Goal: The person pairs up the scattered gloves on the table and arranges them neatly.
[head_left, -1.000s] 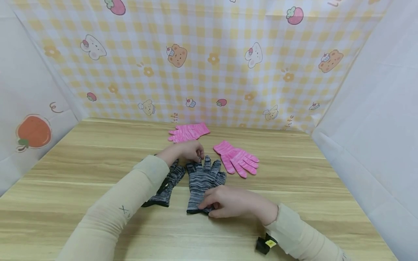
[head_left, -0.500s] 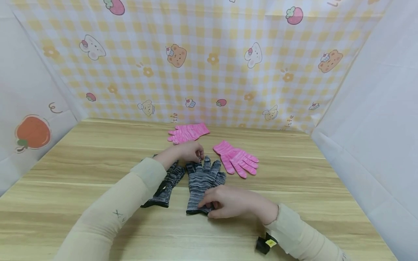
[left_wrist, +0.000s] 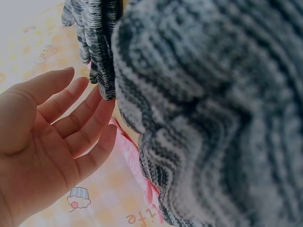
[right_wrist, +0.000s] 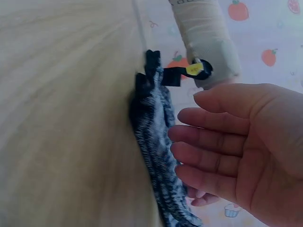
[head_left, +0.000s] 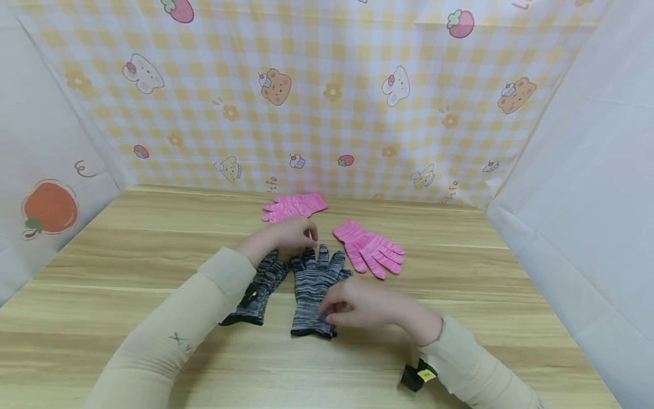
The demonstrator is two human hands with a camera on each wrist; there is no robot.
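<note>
Two black-and-grey striped knit gloves lie palm-down or flat near the table's middle. My left hand (head_left: 293, 234), fingers loosely bent, is at the fingertips of the right-hand striped glove (head_left: 308, 292); in the left wrist view its fingertips reach the glove's finger ends (left_wrist: 102, 52). My right hand (head_left: 363, 304) hovers over that glove's lower right side, with relaxed fingers and nothing between them in the right wrist view. The other striped glove (head_left: 271, 277) lies under my left forearm, partly hidden by it, and fills much of the left wrist view.
Two pink knit gloves lie farther back: one pink glove (head_left: 293, 208) by the curtain, another pink glove (head_left: 375, 251) to the right. A yellow checked curtain (head_left: 327, 125) hangs along the wooden table's (head_left: 460, 272) rear edge. A black wrist camera (head_left: 419, 375) is on my right wrist.
My right hand has let go of the striped glove's cuff and risen slightly up and away from it. My left hand has shifted slightly left and back. The gloves lie as before.
</note>
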